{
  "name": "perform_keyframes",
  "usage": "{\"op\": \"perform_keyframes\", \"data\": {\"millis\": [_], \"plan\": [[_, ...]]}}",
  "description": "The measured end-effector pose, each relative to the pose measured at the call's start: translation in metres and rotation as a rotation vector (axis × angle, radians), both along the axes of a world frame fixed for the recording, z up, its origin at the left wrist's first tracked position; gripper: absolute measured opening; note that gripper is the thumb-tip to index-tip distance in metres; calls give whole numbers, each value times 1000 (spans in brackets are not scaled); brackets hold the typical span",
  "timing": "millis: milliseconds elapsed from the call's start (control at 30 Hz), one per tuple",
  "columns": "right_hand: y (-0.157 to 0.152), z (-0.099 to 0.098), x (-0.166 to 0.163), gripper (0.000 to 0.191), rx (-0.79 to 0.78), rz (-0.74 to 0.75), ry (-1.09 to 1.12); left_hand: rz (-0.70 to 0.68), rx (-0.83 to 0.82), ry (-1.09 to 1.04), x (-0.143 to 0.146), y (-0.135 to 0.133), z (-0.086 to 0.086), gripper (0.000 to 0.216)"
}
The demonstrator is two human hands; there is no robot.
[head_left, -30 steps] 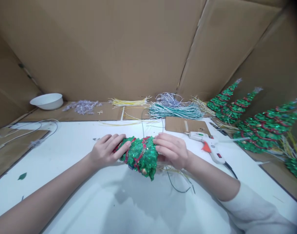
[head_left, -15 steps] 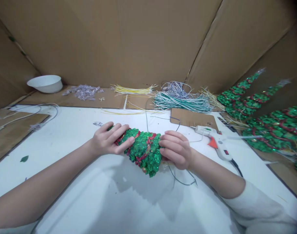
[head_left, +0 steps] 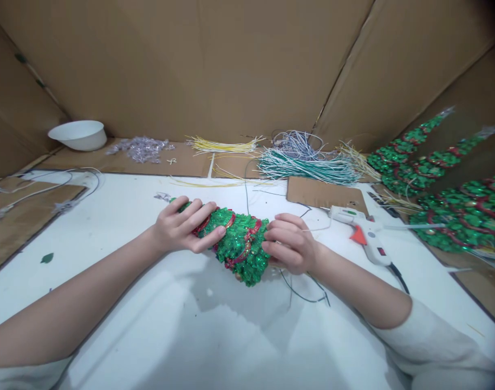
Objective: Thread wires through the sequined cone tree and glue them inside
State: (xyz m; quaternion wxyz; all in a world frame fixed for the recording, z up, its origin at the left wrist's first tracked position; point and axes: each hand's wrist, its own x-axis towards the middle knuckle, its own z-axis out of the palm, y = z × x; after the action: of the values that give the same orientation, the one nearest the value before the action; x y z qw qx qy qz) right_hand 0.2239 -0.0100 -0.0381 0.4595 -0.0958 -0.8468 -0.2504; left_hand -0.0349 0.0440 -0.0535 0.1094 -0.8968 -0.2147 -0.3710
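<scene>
A small glittery green Christmas tree (head_left: 245, 244) with a red garland lies on its side above the white table, its tip to the left. My left hand (head_left: 186, 225) is closed around its narrow upper part, the thumb on the near side. A clear star (head_left: 163, 197) shows just past that hand. At the wide base, my right hand (head_left: 290, 244) has its fingers bent against the tree's edge; the fingertips are partly hidden behind it. Dark green wires (head_left: 306, 295) stick out below and beyond my right hand. What else the right fingers pinch cannot be made out.
A white glue gun (head_left: 363, 230) with an orange trigger lies at right by a cardboard piece (head_left: 326, 196). Along the back are green-white wires (head_left: 310, 167), yellow wires (head_left: 225, 144), clear stars (head_left: 141, 148) and a white bowl (head_left: 79, 135). Several finished trees (head_left: 467, 216) stand at right.
The camera view has shifted slightly. Both hands keep their grip on the tree, and the right fingers have curled a little more at its base.
</scene>
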Motion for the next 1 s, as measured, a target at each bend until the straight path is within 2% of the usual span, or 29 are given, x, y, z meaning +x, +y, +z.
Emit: {"op": "perform_keyframes", "data": {"millis": [167, 267, 367, 433, 533, 633, 700, 733, 800, 933, 1000], "plan": [[1, 3, 1, 12, -87, 39, -50, 51, -76, 14, 0, 0, 0, 13], [7, 7, 7, 6, -101, 13, -116, 61, -125, 2, 0, 0, -1, 11], [21, 10, 24, 30, -49, -39, -133, 67, -126, 13, -1, 0, -3, 12], [30, 12, 38, 45, -21, -113, -100, 48, -55, 33, -1, 0, -4, 13], [33, 24, 52, 60, -79, -241, 12, -8, 90, 32, -2, 0, -6, 16], [15, 48, 47, 54, -207, -332, 229, -103, 375, 11, -1, 0, -5, 30], [-3, 64, 36, 33, -360, -354, 300, -136, 560, 16, 1, -1, -3, 37], [-11, 70, 31, 26, -462, -322, 257, -132, 616, 23, 3, -2, -1, 39], [-22, 78, 22, 24, -731, -289, 111, -111, 671, 27, 4, -2, 1, 41], [-16, 67, 19, 50, -1355, -249, -153, -103, 671, 53, 3, -3, 1, 43], [-5, 54, 20, 66, -1556, -135, -221, -145, 579, 48, 1, -2, -2, 41]]}}
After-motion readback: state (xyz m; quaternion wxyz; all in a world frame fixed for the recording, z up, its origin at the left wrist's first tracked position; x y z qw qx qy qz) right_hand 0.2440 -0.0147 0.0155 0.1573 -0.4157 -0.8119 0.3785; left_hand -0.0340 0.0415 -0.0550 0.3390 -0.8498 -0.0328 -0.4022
